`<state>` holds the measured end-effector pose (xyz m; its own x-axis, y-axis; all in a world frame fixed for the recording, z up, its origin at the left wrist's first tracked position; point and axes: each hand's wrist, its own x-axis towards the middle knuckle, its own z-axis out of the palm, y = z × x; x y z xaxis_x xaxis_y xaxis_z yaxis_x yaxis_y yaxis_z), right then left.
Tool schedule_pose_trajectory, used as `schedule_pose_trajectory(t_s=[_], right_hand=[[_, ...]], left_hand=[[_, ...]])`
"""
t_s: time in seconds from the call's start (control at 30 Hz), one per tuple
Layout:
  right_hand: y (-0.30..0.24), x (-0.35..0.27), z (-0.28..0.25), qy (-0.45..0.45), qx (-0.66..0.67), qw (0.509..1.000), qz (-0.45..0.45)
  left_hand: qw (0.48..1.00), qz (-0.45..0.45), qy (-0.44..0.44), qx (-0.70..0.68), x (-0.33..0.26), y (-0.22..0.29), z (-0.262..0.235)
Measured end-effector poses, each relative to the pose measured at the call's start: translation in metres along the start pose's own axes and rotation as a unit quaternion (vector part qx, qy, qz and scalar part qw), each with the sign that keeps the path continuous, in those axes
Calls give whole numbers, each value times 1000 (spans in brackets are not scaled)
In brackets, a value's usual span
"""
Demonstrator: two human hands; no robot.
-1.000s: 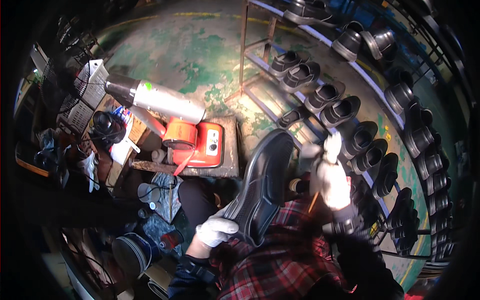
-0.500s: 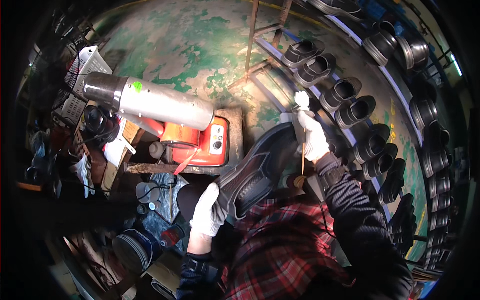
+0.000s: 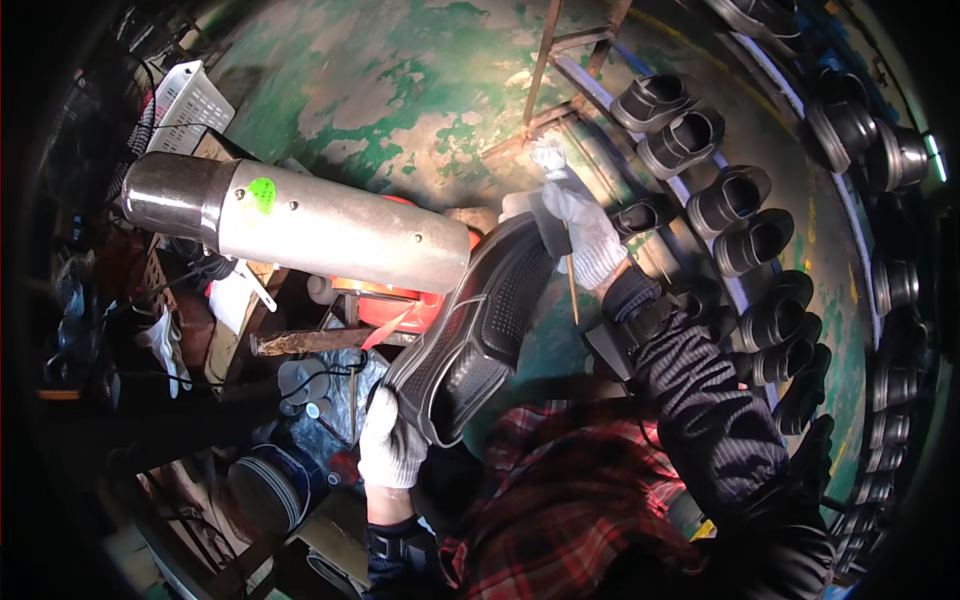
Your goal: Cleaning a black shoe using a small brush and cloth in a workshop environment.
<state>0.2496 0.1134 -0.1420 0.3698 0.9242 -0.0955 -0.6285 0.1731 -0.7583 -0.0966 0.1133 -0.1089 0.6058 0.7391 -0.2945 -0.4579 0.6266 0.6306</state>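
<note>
A black shoe (image 3: 480, 325) lies sole-up across the middle of the view, its ribbed sole facing me. My left hand (image 3: 392, 445), in a white glove, grips its lower end. My right hand (image 3: 580, 232), also in a white glove, holds the upper end of the shoe together with a thin stick (image 3: 571, 275) that hangs down beside the sole. The shoe's upper end lies close to the mouth of a silver metal tube (image 3: 310, 225) on an orange machine (image 3: 395, 300).
Curved rack rails (image 3: 700, 270) on the right carry several black shoes (image 3: 725, 200). A rusty metal frame (image 3: 540, 80) stands on the worn green floor (image 3: 380, 90). A white basket (image 3: 190, 100), cables and clutter fill the left side. A red plaid cloth (image 3: 560, 490) covers my lap.
The shoe has turned sole-up and risen toward the silver tube. My right hand moved from beside the rack onto the shoe's upper end. My view shifted closer.
</note>
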Motion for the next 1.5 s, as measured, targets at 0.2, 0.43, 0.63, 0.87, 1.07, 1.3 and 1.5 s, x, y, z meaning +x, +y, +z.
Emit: schedule_pose_trajectory(t_s=[0.2,0.43,0.63,0.87,1.07,1.3,1.5], right_hand=[[-8,-22,-19,65,92,990,88],[-37,-34,22,48,-3,985,166],[-60,-35,45,137,-150,948,243],[-61,-34,-3,188,-81,978,35],[-47,-78,21,-106,326,936,83],[11,-160,-32,21,147,987,61],[-24,-215,-25,52,-79,992,80]], left_hand=[[964,-173,39,-196,-13,-11,-1],[881,-305,107,-347,-28,-15,18],[884,-267,33,-383,-26,-18,8],[881,-271,-4,-387,17,-42,37],[944,-268,-65,-180,-32,-25,24],[930,-341,-28,-136,-94,-29,16],[904,-381,-73,179,-110,9,34]])
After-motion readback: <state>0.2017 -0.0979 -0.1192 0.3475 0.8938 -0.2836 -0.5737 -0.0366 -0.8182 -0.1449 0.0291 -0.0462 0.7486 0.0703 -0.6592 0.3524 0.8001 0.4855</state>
